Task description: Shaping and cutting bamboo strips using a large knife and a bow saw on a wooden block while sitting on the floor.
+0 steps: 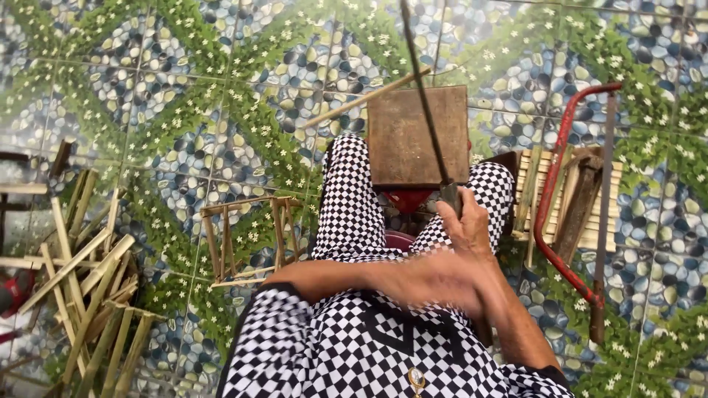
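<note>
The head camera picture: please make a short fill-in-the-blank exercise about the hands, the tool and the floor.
1. The right hand grips the handle of a long, thin dark metal blade that points ____ from the person.
2. The flat brown wooden block rests on the person's ____.
3. The hacksaw with a ____ frame lies on the floor.
4. The left hand looks ____ in the picture.

Missing words: away; knees; red; blurred

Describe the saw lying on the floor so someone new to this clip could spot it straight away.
Start at the brown wooden block on the person's checkered lap, then look toward the picture's right edge, over the pebble-patterned floor tiles. The hacksaw lies partly across a small bamboo-slat rack. Its curved red metal frame is unlike the pale bamboo sticks around it.
</note>
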